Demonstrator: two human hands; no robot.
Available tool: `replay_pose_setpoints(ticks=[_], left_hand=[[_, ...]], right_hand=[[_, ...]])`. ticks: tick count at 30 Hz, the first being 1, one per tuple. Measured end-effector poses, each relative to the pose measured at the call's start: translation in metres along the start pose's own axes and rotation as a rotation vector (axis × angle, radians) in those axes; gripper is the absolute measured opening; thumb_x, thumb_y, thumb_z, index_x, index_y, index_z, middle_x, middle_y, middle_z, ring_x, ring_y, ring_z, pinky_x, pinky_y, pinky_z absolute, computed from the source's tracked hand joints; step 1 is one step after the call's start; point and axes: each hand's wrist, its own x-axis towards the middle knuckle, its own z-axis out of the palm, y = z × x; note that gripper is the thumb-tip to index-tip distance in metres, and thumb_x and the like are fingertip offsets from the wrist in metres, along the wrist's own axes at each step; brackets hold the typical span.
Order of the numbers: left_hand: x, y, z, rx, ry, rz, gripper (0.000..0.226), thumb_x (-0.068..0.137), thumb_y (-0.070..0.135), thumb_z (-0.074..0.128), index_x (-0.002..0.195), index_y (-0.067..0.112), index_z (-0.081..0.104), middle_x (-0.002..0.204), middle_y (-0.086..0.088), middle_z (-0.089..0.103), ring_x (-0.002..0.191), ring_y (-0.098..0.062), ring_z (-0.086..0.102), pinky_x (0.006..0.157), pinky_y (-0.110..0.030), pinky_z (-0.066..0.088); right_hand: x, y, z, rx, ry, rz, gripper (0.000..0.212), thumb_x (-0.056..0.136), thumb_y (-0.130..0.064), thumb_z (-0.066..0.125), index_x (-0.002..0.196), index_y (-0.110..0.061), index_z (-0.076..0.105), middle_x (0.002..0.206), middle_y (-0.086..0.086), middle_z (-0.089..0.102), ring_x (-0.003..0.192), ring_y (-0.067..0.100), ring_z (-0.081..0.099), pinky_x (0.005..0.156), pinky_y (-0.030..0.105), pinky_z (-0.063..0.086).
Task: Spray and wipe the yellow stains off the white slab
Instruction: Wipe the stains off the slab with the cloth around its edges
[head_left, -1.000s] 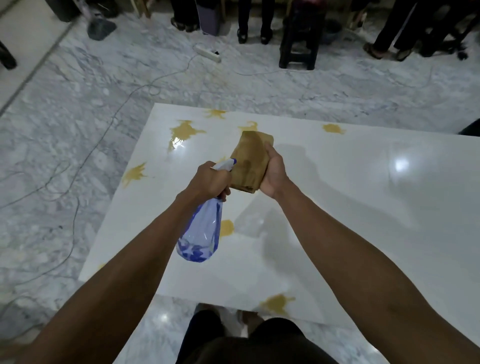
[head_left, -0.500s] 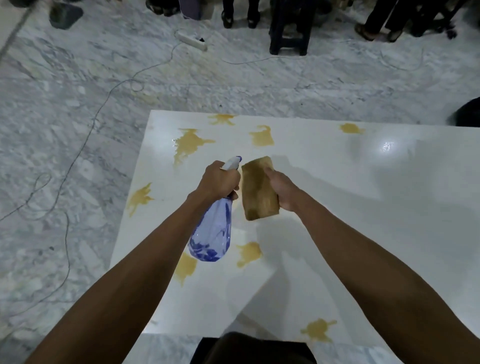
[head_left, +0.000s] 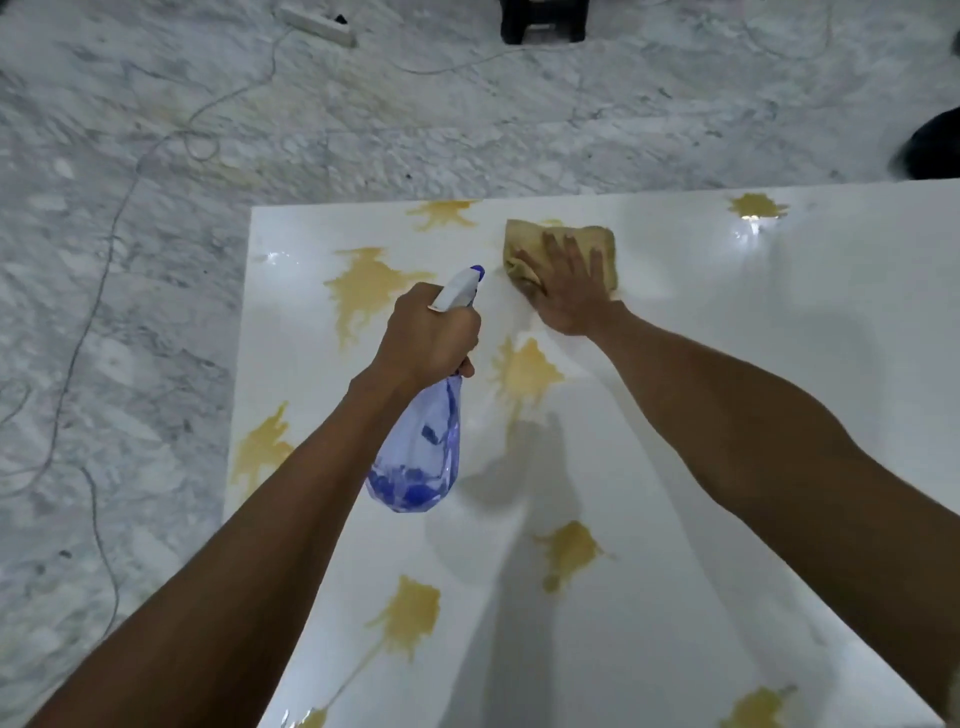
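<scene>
The glossy white slab lies on the floor and carries several yellow stains, such as a big one at the far left and another near the middle. My left hand grips the neck of a clear blue spray bottle, held above the slab with its white nozzle pointing away from me. My right hand presses flat on a tan cloth lying on the slab near its far edge, fingers spread and straight.
Grey marble floor surrounds the slab. Thin cables trail over the floor on the left, leading to a white power strip. A black stool's feet stand at the top, and a dark object is at the right edge.
My right hand carried the cloth down from mid-air and now presses it flat on the slab near the far edge. My view has moved closer over the slab. The left hand keeps holding the bottle.
</scene>
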Motion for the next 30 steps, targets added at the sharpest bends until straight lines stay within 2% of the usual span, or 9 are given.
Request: replay_pose_setpoints(ticks=[3,9,12,17,20,23,25,28,30], left_hand=[[-0.008,-0.005,0.008,0.03,-0.024,-0.028,0.045,0.078,0.024,0.052,0.093,-0.017,0.062,0.078,-0.019,0.062,0.037,-0.017,0.059,0.059,-0.033,0.05],[-0.043,-0.013,0.027,0.079,-0.015,-0.039,0.035,0.081,0.014,0.053,0.096,-0.016,0.064,0.081,-0.019,0.063,0.035,-0.015,0.059,0.064,-0.034,0.05],[-0.068,-0.015,0.037,0.101,0.005,-0.007,0.024,0.09,0.008,0.052,0.093,-0.011,0.066,0.082,-0.018,0.067,0.035,-0.014,0.058,0.058,-0.028,0.05],[-0.123,-0.036,0.05,0.092,0.045,0.002,0.023,0.087,0.005,0.052,0.094,-0.014,0.063,0.083,-0.019,0.061,0.035,-0.017,0.056,0.047,-0.023,0.046],[-0.162,-0.054,0.06,0.096,0.06,0.001,0.023,0.087,0.007,0.052,0.095,-0.012,0.063,0.084,-0.019,0.058,0.036,-0.019,0.056,0.048,-0.024,0.047],[-0.203,-0.068,0.069,0.069,0.076,0.007,0.018,0.088,0.008,0.051,0.086,-0.006,0.062,0.084,-0.016,0.056,0.048,-0.027,0.054,0.045,-0.022,0.046],[-0.23,-0.075,0.076,0.038,0.079,0.004,0.013,0.088,0.007,0.05,0.087,0.007,0.063,0.081,-0.017,0.055,0.054,-0.027,0.051,0.043,-0.021,0.045],[-0.262,-0.09,0.083,0.017,0.089,-0.026,0.016,0.09,0.008,0.051,0.091,0.003,0.066,0.079,-0.021,0.064,0.043,-0.022,0.054,0.045,-0.02,0.048],[-0.278,-0.101,0.087,0.057,0.099,-0.049,0.022,0.091,0.008,0.052,0.093,-0.006,0.068,0.079,-0.02,0.068,0.045,-0.022,0.057,0.051,-0.025,0.052]], right_hand=[[-0.012,-0.003,-0.003,-0.036,0.003,-0.016,0.057,0.101,-0.061,0.017,0.155,-0.047,0.007,0.169,0.0,-0.001,0.155,0.03,-0.003,0.119,0.058,-0.003],[-0.072,-0.017,0.017,-0.016,-0.104,-0.069,0.055,0.103,-0.059,0.015,0.153,-0.052,-0.007,0.167,-0.003,-0.017,0.153,0.027,-0.018,0.119,0.056,-0.013],[-0.106,-0.023,0.028,-0.009,-0.103,-0.099,0.056,0.103,-0.059,0.018,0.154,-0.05,-0.003,0.167,-0.003,-0.015,0.154,0.027,-0.016,0.119,0.057,-0.01],[-0.171,-0.039,0.051,0.011,-0.063,-0.188,0.06,0.104,-0.053,0.029,0.158,-0.038,0.008,0.169,0.003,-0.003,0.155,0.03,-0.008,0.12,0.059,-0.006],[-0.216,-0.043,0.072,-0.063,-0.058,-0.218,0.056,0.105,-0.054,0.025,0.156,-0.045,0.004,0.168,0.001,-0.007,0.154,0.03,-0.011,0.119,0.062,-0.005],[-0.268,-0.048,0.088,-0.045,-0.079,-0.243,0.056,0.104,-0.055,0.026,0.155,-0.047,0.005,0.168,0.0,-0.008,0.154,0.03,-0.012,0.119,0.063,-0.003],[-0.307,-0.052,0.099,-0.035,-0.096,-0.296,0.055,0.103,-0.055,0.029,0.155,-0.045,0.014,0.169,0.002,0.003,0.155,0.033,0.0,0.118,0.066,0.006],[-0.364,-0.051,0.114,0.023,-0.067,-0.344,0.051,0.096,-0.054,0.038,0.142,-0.037,0.051,0.151,0.013,0.048,0.136,0.046,0.046,0.097,0.074,0.036],[-0.396,-0.053,0.122,0.01,-0.075,-0.364,0.05,0.096,-0.051,0.035,0.142,-0.038,0.051,0.151,0.014,0.048,0.137,0.046,0.045,0.098,0.075,0.033]])
